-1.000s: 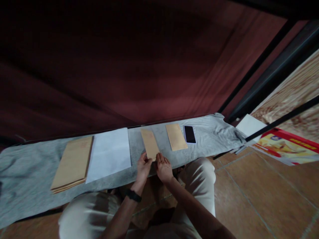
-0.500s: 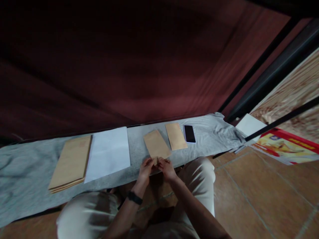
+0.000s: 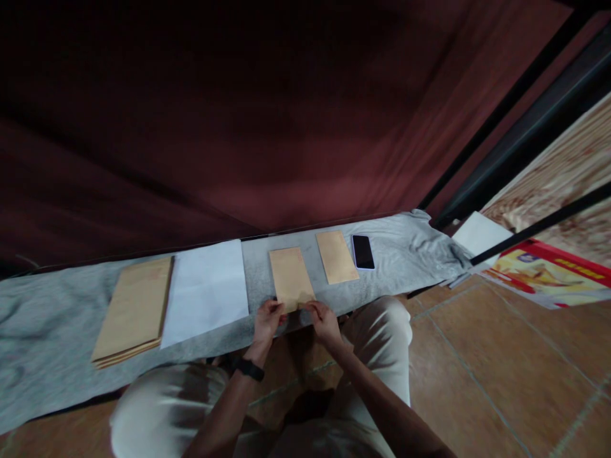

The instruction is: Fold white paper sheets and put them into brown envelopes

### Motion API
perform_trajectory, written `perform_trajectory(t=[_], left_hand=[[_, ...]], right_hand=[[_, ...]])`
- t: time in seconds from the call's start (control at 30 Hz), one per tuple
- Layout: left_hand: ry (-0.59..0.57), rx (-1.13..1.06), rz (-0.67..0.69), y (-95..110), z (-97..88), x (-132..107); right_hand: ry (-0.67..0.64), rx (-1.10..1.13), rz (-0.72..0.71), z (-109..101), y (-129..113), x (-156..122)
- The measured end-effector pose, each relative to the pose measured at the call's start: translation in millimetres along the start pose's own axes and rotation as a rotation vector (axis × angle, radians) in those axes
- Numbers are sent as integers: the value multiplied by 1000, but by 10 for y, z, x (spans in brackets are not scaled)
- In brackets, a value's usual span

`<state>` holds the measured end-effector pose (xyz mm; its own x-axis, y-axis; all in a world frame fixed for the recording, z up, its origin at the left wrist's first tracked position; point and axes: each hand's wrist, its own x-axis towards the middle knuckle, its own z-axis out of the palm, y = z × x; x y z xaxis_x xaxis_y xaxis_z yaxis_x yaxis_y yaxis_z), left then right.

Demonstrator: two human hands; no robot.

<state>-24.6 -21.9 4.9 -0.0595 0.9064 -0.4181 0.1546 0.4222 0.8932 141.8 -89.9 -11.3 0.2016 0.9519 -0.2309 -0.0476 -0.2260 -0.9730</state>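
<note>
A brown paper envelope (image 3: 291, 273) lies on the grey cloth (image 3: 260, 261) in front of me, its near end between my hands. My left hand (image 3: 268, 320) pinches its near left corner. At the near right corner, the fingers of my right hand (image 3: 324, 320) are closed on the same envelope. A second brown envelope (image 3: 337, 257) lies flat just to the right, apart from my hands. My left wrist wears a dark band (image 3: 249, 369).
To the left lie a stack of larger brown envelopes (image 3: 136, 305) and white paper sheets (image 3: 207, 289). A phone (image 3: 363, 252) rests right of the small envelopes. A dark red curtain (image 3: 286, 159) hangs behind; a colourful box (image 3: 548, 273) stands at the right.
My hands have moved apart, from the middle of the envelope's near edge to its two corners. The envelope has turned straighter and shifted slightly left.
</note>
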Motion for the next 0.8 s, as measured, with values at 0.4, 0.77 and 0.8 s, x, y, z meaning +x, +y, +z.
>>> perform_trajectory(t=[0.4, 0.77, 0.8], left_hand=[[136, 439, 362, 84, -95, 1], [-63, 987, 835, 472, 203, 1046], [-80, 991, 836, 468, 222, 1100]], right_hand=[[-141, -1004, -756, -295, 143, -23], [-91, -958, -748, -274, 170, -27], [-90, -958, -744, -272, 173, -27]])
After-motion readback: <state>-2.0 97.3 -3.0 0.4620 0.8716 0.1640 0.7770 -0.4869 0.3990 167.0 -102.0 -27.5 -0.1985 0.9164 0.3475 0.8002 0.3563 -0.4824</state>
